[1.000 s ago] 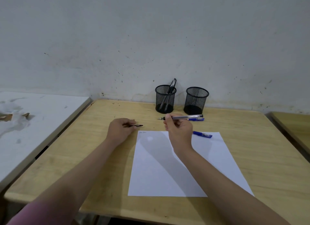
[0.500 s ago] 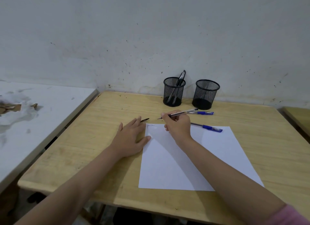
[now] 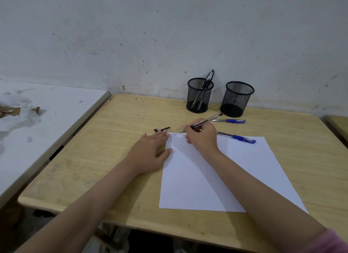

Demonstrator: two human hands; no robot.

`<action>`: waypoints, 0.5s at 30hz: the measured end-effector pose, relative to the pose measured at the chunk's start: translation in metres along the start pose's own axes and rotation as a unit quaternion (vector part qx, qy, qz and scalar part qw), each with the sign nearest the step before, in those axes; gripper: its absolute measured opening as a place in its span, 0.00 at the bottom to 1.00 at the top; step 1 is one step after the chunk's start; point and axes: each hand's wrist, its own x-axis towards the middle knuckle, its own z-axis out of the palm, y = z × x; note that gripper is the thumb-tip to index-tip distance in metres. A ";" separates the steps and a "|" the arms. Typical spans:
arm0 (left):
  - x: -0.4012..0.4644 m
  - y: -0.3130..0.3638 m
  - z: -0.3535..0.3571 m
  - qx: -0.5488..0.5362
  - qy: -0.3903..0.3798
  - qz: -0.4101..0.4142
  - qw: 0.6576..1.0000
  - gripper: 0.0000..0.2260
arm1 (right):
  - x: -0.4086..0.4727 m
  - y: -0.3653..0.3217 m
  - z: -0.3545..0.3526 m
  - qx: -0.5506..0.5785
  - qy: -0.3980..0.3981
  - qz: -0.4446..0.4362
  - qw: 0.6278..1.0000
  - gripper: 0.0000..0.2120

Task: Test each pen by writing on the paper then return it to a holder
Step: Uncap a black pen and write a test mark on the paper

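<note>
Two bare forearms reach forward over a pale wooden desk, the right one ending in a pink sleeve at the bottom edge. A white sheet of paper lies on the desk, slightly angled. Near its far left corner there is a short line of small handwriting, too small to read.

The left hand lies flat, palm down, fingers straight and together, resting on the desk at the paper's left edge, with the thumb touching the sheet. The right hand is curled around a clear-barrelled pen in a writing grip. The pen's tip points left at the paper's far edge, just beside the handwriting; whether it touches the sheet cannot be told.

Just beyond the left fingertips lies a small black pen cap. To the right of the writing hand, a blue pen rests across the paper's far edge, and a second blue pen lies on the desk behind it.

Farther back, near the wall, stand two black mesh holders side by side. The left holder contains black pens leaning right; the right holder shows none.

Behind is a scuffed, speckled pale wall. To the left is a white table with brown scraps. No brands are legible.
</note>
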 end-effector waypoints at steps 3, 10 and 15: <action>0.001 -0.001 0.001 0.006 -0.004 -0.003 1.000 0.36 | 0.002 0.001 -0.002 0.000 -0.008 0.007 1.000 0.06; 0.001 0.001 0.000 0.004 -0.008 -0.008 1.000 0.36 | 0.010 -0.008 -0.004 0.017 -0.031 0.037 0.999 0.10; 0.000 0.001 -0.001 0.004 -0.008 -0.011 1.000 0.36 | 0.013 -0.010 0.005 0.021 -0.013 0.033 0.999 0.11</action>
